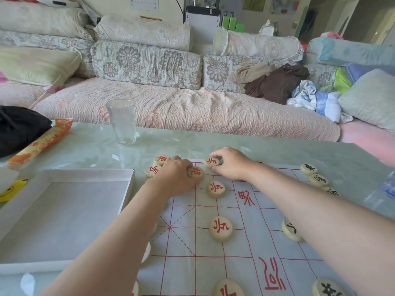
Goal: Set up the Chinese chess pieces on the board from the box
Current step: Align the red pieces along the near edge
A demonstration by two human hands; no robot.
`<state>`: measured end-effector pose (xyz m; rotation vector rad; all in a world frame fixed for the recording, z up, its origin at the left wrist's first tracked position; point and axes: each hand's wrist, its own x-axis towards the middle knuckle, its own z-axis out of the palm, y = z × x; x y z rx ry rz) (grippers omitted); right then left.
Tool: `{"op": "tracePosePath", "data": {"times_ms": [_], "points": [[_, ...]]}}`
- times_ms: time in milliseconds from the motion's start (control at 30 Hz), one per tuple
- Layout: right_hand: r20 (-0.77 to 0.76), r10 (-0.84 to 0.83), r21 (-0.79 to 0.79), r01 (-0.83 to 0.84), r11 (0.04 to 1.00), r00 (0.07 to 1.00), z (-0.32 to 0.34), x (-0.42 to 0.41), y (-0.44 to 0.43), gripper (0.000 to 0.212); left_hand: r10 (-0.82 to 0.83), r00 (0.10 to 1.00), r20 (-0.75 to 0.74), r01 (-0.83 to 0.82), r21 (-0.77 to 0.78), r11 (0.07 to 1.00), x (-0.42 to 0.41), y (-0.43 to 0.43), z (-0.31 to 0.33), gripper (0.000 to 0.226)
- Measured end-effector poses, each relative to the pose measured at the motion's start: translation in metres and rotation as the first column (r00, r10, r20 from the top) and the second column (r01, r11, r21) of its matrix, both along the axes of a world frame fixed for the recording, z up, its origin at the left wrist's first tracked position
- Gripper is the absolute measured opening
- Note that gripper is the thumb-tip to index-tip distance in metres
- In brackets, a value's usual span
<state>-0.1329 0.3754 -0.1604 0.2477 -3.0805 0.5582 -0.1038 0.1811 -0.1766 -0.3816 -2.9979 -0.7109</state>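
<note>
- Currently, in the head view, both arms reach across the board, a thin sheet with red lines lying on the table towards its near right corner.
- The left hand has its fingers curled and pinches the nearer piece, a red-lettered disc close to the board's far left corner.
- The right hand curls its thumb and fingers round the far piece, which sits right at the board's far edge.
- Two loose red pieces lie just beside the left hand, off the board's far left corner.
- A row of red pieces runs down the board towards the near edge, and black pieces line its right edge.
- The box stands to the left of the board, and no pieces show inside it.
- A drinking glass stands near the table's far edge, beyond the box.
- Risk, as I judge it: the right forearm passes over a black piece, and the left forearm covers pieces at the board's left edge, so pulling either arm back low could drag them off their points.
- The sheet looks light, so pushing a piece instead of lifting it could wrinkle it and shift the placed rows.
- Both held pieces are close together, and the hands could bump each other.
</note>
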Motion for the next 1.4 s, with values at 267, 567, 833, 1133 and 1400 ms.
{"op": "tracePosePath", "data": {"times_ms": [267,567,833,1133,1400], "points": [[0.017,0.010,0.015,-0.011,1.000,1.000,0.003,0.002,-0.002,0.035,-0.011,0.999,-0.039,0.011,-0.008,1.000,-0.002,0.000,-0.004,0.051],[-0.039,0.003,-0.067,-0.005,0.998,0.999,0.018,0.033,-0.007,0.052,-0.005,1.000,0.019,0.005,0.000,1.000,0.009,-0.002,0.008,0.067],[0.003,0.150,-0.114,-0.148,0.982,0.989,0.051,0.133,-0.034,0.034,-0.080,0.997,0.024,0.081,-0.078,0.994,0.076,-0.019,0.048,0.043],[0.214,0.311,0.044,-0.327,0.944,0.926,0.072,0.255,-0.064,0.042,-0.223,0.975,0.003,0.223,-0.050,0.974,0.212,-0.050,0.058,0.020],[0.071,0.437,0.275,-0.439,0.855,0.896,0.046,0.294,-0.075,0.041,-0.282,0.959,0.014,0.282,-0.095,0.955,0.265,-0.064,0.032,0.040]]}}
